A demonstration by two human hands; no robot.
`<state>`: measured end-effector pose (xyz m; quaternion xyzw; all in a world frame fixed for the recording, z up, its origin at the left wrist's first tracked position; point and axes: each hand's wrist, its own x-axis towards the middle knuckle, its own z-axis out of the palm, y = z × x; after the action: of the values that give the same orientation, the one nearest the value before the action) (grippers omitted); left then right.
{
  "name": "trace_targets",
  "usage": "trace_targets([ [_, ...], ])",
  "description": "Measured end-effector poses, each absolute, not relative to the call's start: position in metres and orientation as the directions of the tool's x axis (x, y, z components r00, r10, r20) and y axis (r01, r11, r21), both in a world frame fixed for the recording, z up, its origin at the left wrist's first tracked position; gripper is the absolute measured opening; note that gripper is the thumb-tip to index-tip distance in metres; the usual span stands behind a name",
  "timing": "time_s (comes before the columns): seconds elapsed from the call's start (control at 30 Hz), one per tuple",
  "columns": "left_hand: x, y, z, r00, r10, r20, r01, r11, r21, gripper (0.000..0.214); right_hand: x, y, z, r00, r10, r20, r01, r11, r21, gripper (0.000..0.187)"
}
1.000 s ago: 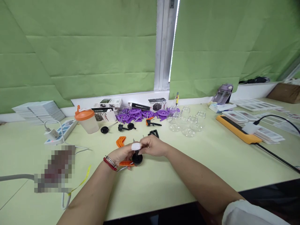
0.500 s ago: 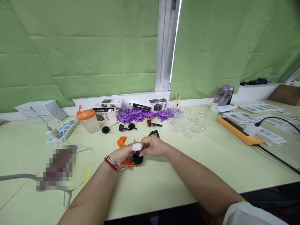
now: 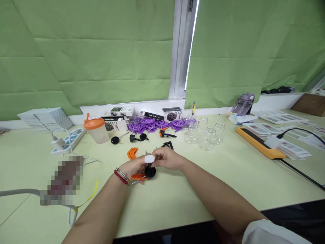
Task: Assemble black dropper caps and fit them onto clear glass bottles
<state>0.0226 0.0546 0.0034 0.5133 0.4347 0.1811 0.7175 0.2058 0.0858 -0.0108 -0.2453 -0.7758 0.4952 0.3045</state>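
Note:
My left hand (image 3: 134, 166) and my right hand (image 3: 169, 158) meet above the pale green table (image 3: 177, 193), both closed on a small black part with a round base (image 3: 150, 172). A white finger cot covers a left fingertip (image 3: 149, 158). An orange plastic piece (image 3: 137, 177) and a thin metal pin lie under my left hand. Just beyond lie curved orange pieces (image 3: 131, 153) and small black clips (image 3: 168, 145).
At the back lie purple wheel parts (image 3: 149, 124), black knobs with pins (image 3: 115, 139), clear glass jars (image 3: 203, 134), boxes (image 3: 119, 112) and an orange-lidded cup (image 3: 95, 129). A power strip (image 3: 68, 140) sits left, an orange strip (image 3: 259, 144) with a cable right.

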Motion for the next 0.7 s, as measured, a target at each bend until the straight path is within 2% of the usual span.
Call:
trace_targets([
  [0.07, 0.0226, 0.0548, 0.0036, 0.559, 0.704, -0.438, 0.19, 0.406, 0.894, 0.082, 0.2054, 0.0859, -0.0126, -0.684, 0.698, 0.211, 0.059, 0.342, -0.938, 0.02],
  [0.33, 0.0225, 0.0553, 0.0028, 0.539, 0.72, -0.437, 0.195, 0.398, 0.896, 0.09, 0.2059, 0.0864, -0.0121, -0.721, 0.671, 0.172, 0.019, 0.268, -0.963, 0.014],
  [0.7, 0.0221, 0.0555, 0.0019, 0.572, 0.709, -0.413, 0.174, 0.387, 0.906, 0.082, 0.2078, 0.0907, -0.018, -0.742, 0.635, 0.216, -0.001, 0.321, -0.947, 0.015],
])
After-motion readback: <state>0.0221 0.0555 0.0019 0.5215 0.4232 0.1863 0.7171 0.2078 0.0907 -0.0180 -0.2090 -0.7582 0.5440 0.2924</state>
